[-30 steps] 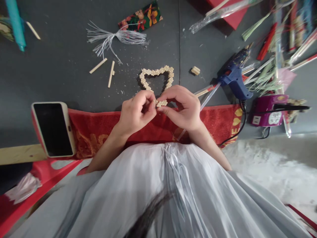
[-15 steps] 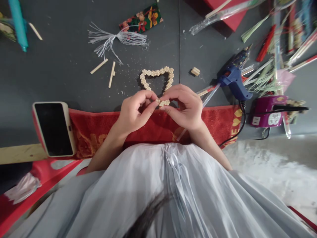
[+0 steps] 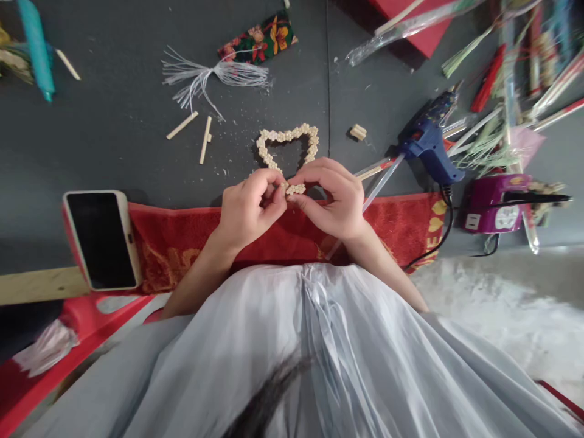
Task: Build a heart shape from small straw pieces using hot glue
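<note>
Between the left hand (image 3: pixel 250 207) and the right hand (image 3: pixel 335 198), the small cream cluster of wooden-looking rods (image 3: pixel 296 189) appears matt; just beyond, the knobbly cream heart-shaped outline (image 3: pixel 312 143) has a similar dry finish. Beneath the hands, the long red cloth towel (image 3: pixel 283 237) shows a rough pile. Past them, the flat dark-grey tabletop (image 3: pixel 159 164) looks smooth and dull. Right of the right hand, the blue plastic glue gun (image 3: pixel 431 146) seems smooth-bodied; left of the left hand, the white-edged rectangular phone (image 3: pixel 101 237) bears a smooth, glassy black face.

Over a red towel (image 3: pixel 283 240), the left hand (image 3: pixel 250 208) and right hand (image 3: pixel 338 199) pinched a small pale cluster (image 3: pixel 295 190); a heart-shaped frame (image 3: pixel 285 135) and blue glue gun (image 3: pixel 431 148) lay on the bench (image 3: pixel 132 155).
</note>
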Action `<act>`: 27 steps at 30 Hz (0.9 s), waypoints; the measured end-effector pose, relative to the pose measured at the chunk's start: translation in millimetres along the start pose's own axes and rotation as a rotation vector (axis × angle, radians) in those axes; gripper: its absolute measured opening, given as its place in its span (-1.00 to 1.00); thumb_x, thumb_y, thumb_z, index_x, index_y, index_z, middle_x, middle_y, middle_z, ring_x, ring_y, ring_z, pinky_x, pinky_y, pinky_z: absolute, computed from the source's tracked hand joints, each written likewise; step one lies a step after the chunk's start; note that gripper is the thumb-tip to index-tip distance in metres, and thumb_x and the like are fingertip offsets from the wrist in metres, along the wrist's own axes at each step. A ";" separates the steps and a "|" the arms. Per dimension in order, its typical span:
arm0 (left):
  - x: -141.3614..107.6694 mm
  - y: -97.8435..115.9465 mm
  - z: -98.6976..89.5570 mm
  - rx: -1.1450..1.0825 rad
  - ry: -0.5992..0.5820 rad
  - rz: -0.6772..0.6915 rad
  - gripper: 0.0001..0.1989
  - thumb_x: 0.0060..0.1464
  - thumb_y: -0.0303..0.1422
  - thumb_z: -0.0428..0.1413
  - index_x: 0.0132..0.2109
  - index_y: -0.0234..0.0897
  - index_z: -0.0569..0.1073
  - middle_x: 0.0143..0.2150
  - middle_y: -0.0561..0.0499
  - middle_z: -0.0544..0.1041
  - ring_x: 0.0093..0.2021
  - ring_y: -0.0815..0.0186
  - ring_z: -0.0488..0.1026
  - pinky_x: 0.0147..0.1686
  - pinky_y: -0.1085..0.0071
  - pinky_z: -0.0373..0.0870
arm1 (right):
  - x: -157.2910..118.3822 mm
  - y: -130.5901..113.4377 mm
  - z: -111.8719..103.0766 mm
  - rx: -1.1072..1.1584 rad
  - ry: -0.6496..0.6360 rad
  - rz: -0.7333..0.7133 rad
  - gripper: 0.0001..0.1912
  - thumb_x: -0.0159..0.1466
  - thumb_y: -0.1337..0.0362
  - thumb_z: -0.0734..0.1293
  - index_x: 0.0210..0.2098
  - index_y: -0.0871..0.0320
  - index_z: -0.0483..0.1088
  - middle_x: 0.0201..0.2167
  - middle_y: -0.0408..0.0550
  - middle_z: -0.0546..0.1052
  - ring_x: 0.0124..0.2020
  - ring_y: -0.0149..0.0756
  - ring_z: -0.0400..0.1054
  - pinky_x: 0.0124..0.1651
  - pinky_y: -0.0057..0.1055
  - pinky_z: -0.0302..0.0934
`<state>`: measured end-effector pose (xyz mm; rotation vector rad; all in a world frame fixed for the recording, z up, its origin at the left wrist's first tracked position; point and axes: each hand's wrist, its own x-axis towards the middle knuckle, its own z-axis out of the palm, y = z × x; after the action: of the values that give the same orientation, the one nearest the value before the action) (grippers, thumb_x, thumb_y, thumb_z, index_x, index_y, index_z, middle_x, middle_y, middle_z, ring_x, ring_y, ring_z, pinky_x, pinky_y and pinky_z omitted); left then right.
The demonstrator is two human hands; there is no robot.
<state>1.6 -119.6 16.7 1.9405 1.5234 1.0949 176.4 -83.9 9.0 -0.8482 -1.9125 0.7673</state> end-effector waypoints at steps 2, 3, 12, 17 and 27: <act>-0.5 0.5 0.5 0.030 0.018 0.015 -0.91 0.08 -0.51 0.08 -0.26 -0.25 0.41 -0.51 0.21 0.45 -0.54 0.56 0.37 -0.45 0.64 0.26 | 0.2 -0.6 0.1 -0.004 -0.006 -0.003 -0.87 0.33 0.20 0.38 -0.24 0.14 0.49 -0.33 -0.11 0.57 -0.30 -0.36 0.46 -0.24 -0.36 0.39; -0.7 0.6 0.7 0.043 0.025 0.021 -0.90 0.07 -0.52 0.07 -0.27 -0.25 0.41 -0.51 0.21 0.45 -0.54 0.56 0.37 -0.45 0.64 0.26 | 0.3 -0.8 0.2 -0.002 -0.008 -0.004 -0.87 0.32 0.21 0.38 -0.25 0.14 0.49 -0.33 -0.11 0.57 -0.30 -0.36 0.46 -0.24 -0.37 0.39; 0.0 -0.8 1.7 0.046 0.038 0.044 -0.90 0.04 -0.52 0.06 -0.28 -0.25 0.37 -0.50 0.21 0.45 -0.55 0.57 0.36 -0.47 0.67 0.29 | -0.9 0.7 1.5 0.020 0.006 -0.035 -0.84 0.30 0.24 0.41 -0.14 0.12 0.51 -0.28 -0.12 0.58 -0.26 -0.37 0.48 -0.20 -0.39 0.40; -1.0 -0.5 2.4 0.070 0.105 0.135 -0.88 0.06 -0.54 0.08 -0.25 -0.24 0.37 -0.52 0.23 0.41 -0.59 0.59 0.32 -0.50 0.68 0.27 | 1.0 -1.2 -0.1 0.034 -0.023 -0.030 -0.85 0.32 0.19 0.37 -0.19 0.14 0.47 -0.31 -0.10 0.56 -0.26 -0.35 0.47 -0.20 -0.35 0.40; -3.3 1.1 2.4 0.058 0.111 0.207 -0.93 0.19 -0.46 0.07 -0.19 -0.23 0.33 -0.41 0.17 0.50 -0.49 0.56 0.45 -0.44 0.66 0.34 | 4.5 -3.8 -0.4 0.146 -0.036 -0.061 -0.87 0.28 0.25 0.41 -0.24 0.17 0.43 -0.34 -0.12 0.54 -0.29 -0.40 0.45 -0.24 -0.40 0.36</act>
<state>3.9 -122.8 15.0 2.1475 1.4493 1.2762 174.1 -82.4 14.2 -0.6872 -1.8801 0.8784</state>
